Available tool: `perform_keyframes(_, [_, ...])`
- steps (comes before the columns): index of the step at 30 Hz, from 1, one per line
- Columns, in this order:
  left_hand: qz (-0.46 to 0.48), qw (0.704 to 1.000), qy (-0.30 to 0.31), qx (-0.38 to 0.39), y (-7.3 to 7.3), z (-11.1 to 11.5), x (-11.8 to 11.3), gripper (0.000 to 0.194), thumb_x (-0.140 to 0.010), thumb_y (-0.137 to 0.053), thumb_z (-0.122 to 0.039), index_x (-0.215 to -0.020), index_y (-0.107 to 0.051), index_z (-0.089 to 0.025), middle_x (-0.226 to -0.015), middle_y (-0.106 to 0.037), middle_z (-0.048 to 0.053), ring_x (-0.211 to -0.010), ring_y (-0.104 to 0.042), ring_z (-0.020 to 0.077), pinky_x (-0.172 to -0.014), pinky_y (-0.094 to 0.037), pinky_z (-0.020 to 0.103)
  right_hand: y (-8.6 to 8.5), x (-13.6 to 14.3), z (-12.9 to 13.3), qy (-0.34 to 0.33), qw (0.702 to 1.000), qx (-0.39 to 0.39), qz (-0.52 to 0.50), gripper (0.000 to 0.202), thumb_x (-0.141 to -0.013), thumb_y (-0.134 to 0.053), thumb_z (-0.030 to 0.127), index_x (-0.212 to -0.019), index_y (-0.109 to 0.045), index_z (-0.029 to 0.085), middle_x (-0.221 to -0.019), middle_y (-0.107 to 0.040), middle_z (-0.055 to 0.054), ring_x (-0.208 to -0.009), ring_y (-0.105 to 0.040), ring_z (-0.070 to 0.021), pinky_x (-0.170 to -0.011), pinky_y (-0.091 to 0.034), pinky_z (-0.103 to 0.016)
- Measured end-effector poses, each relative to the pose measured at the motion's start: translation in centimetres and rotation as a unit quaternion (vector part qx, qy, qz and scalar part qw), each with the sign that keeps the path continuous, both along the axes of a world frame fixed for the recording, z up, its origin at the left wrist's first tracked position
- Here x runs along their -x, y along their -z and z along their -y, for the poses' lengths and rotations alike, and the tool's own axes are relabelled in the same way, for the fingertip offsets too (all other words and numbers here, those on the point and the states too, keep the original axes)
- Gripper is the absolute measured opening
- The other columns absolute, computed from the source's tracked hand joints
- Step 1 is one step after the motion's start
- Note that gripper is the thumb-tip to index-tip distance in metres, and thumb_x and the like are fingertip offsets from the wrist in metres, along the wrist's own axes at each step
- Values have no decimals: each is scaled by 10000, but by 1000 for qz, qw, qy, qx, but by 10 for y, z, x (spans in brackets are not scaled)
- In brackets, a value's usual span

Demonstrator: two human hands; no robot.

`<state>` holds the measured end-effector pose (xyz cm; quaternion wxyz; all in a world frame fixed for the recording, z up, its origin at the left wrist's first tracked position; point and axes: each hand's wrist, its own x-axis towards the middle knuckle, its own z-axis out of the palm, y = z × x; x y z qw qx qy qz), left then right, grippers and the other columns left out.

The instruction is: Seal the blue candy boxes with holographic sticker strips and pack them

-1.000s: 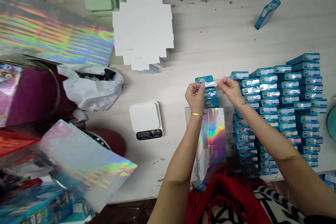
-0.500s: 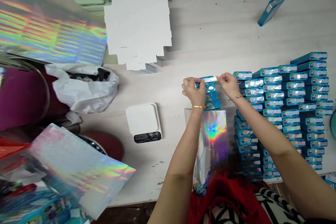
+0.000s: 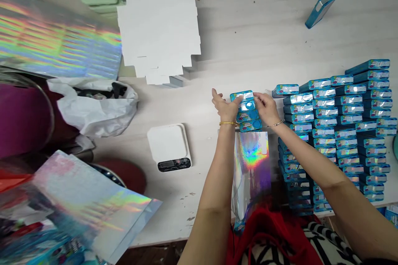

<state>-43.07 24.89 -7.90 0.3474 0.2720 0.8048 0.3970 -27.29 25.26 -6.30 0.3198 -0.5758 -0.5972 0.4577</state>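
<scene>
In the head view a row of several blue printed boxes (image 3: 248, 115) stands with narrow ends facing up. A whitish strip (image 3: 246, 96) lies across the farthest box (image 3: 234, 96). My left hand (image 3: 228, 108) is at the row's left side, its thumb pressing on the strip and its other fingers spread out to the left. At the right end of that same box, my right hand (image 3: 266, 108) touches the edge with outstretched fingertips. The undersides of both hands are hidden.
Many blue boxes (image 3: 323, 114) stand in rows at the right, and one blue box (image 3: 323, 6) stands apart at the back. Holographic sheet (image 3: 251, 174) lies before me. Left are a white scale (image 3: 168, 145), stacked white cardboard (image 3: 160, 29) and a white bag (image 3: 96, 107).
The strip that was stretched between both hands now lies on the farthest box. My left fingers have spread apart, and my right hand has moved slightly down against the box's end.
</scene>
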Motion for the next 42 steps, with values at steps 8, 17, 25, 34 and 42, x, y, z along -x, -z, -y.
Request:
perform_keyframes(8, [-93, 990, 86, -58, -38, 17, -2, 813, -730, -784, -401, -1434, -413, -233, -1473, -421, 168, -1407, -371, 350, -1126, -311, 493, -21, -24, 12, -181, 966, -2, 186, 420, -942, -398, 140, -1295, -625, 153, -1011, -614, -134, -922, -582, -253, -831, -482, -365])
perform_keyframes(17, [-227, 833, 490, -120, -68, 116, -13, 212, -918, -592, -405, -997, -694, -237, -1234, -635, 120, -1153, -514, 285, -923, -354, 421, -65, -58, 100, -167, 976, 30, 139, 238, -975, -512, 389, -976, -635, 186, -898, -622, -85, -845, -581, -226, -768, -465, -347])
perform_keyframes(25, [-249, 832, 475, -145, -61, 106, -21, 171, -953, -537, -272, -995, -702, -277, -1155, -695, 79, -1088, -560, 252, -869, -347, 405, -67, -49, 87, -148, 984, 37, 96, 228, -950, -445, 267, -731, -494, 227, -694, -550, -14, -708, -520, -188, -670, -371, -304])
perform_keyframes(34, [-260, 825, 472, -174, -56, 125, -31, 208, -945, -507, -202, -967, -705, -259, -1252, -703, 79, -1147, -600, 256, -927, -376, 434, -56, -52, 67, -111, 988, 70, 80, 241, -912, -465, 295, -679, -448, 237, -609, -484, 17, -628, -474, -165, -615, -347, -291])
perform_keyframes(42, [-77, 936, 296, -176, -128, 148, -28, 110, -858, -680, -271, -782, -609, -235, -793, -694, 18, -799, -640, 190, -837, -436, 380, -58, -53, 72, -84, 985, -25, 148, 304, -977, -447, 432, -963, -640, 199, -947, -624, -120, -951, -580, -272, -867, -457, -408])
